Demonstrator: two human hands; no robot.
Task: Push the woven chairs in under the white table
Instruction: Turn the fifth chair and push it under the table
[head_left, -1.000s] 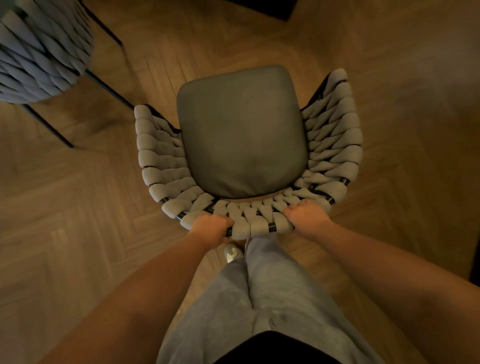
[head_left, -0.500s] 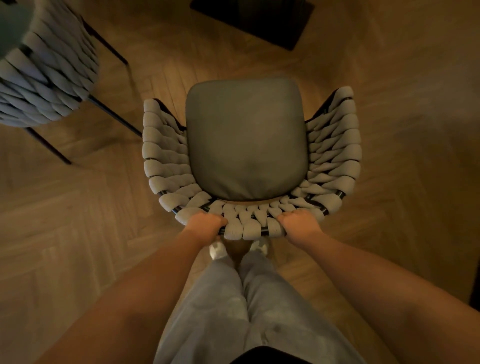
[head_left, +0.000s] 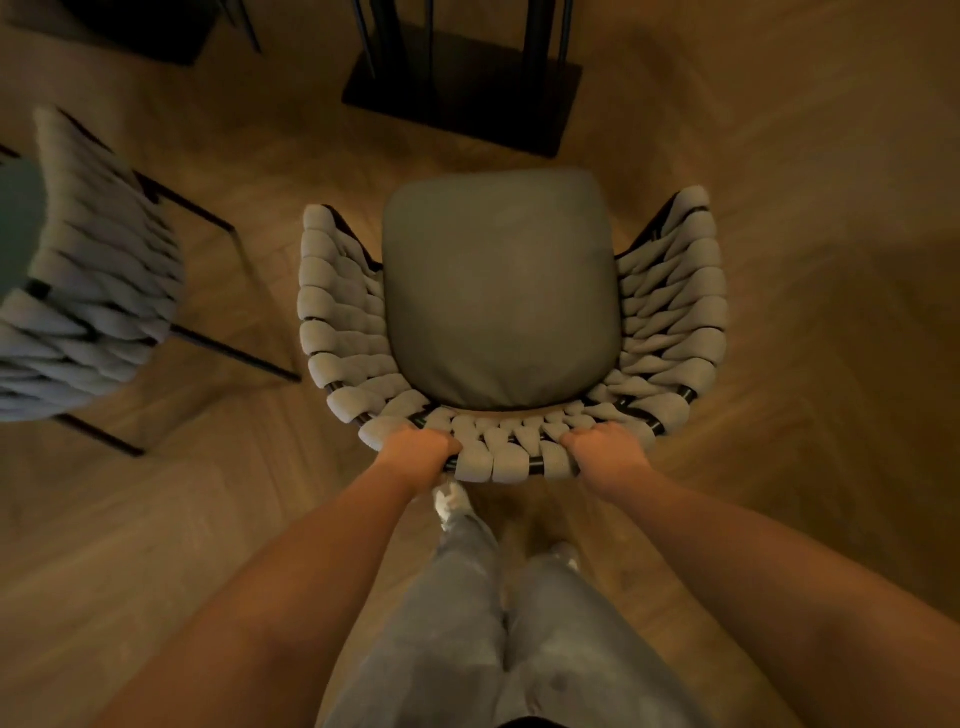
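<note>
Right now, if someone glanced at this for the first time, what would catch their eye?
First the woven chair in the centre, seen from above with its grey seat cushion; the left hand and right hand grip its back rim. A second woven chair stands at the left, and a dark table base lies ahead.

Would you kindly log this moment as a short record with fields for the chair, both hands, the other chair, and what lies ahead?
chair: woven chair with grey cushion, facing away from the person
left hand: left hand grips the top of the backrest, left of centre
right hand: right hand grips the top of the backrest, right of centre
second chair: second woven chair stands apart on the left
ahead: dark base on the floor beyond the seat
tabletop: not in view
floor: wood parquet
</note>
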